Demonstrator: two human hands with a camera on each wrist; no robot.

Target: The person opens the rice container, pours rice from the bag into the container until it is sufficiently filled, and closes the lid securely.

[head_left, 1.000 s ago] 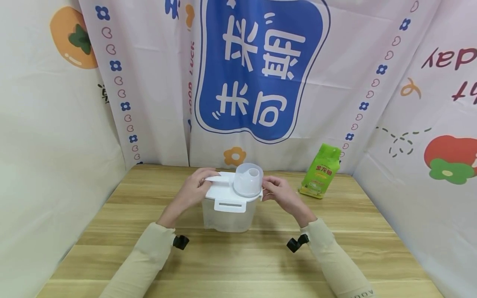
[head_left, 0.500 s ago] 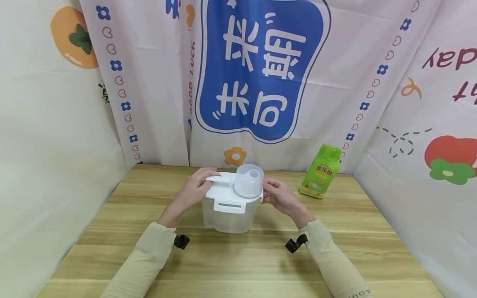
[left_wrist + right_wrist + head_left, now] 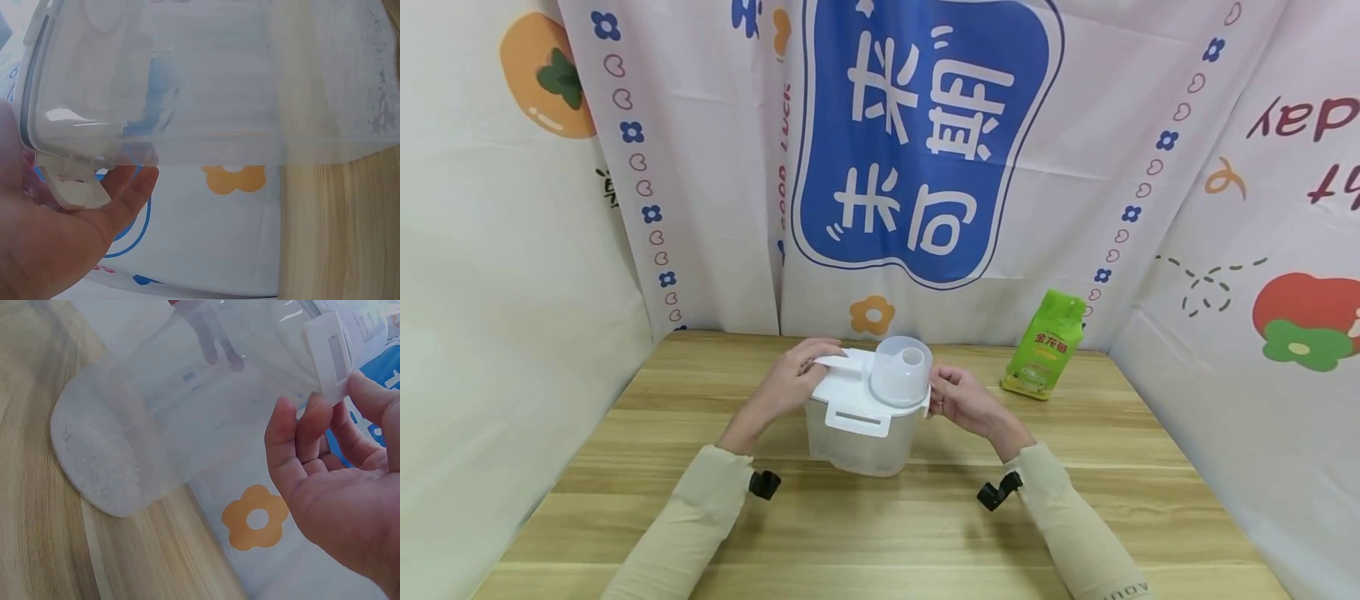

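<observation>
A clear plastic storage container (image 3: 861, 450) with a white lid (image 3: 844, 387) stands on the table between my hands. Whitish grains (image 3: 100, 456) lie at its bottom in the right wrist view. A clear cup (image 3: 901, 372) sits on the lid's right part. My left hand (image 3: 792, 379) grips the lid's left end, its fingers around a side latch (image 3: 75, 187) that stands out from the wall. At the other end, my right hand (image 3: 967, 402) pinches the lid's right latch (image 3: 329, 359) between thumb and fingers. A front latch (image 3: 857, 418) also sticks outward.
A green packaged bag (image 3: 1045, 346) stands upright at the back right of the wooden table (image 3: 880, 533). A printed cloth (image 3: 730, 208) hangs behind the table, and pale cloth walls close both sides.
The container has turned slightly and shifted a little toward me, its front latch lower in view. My right hand has moved slightly with it; my left hand stays nearly still.
</observation>
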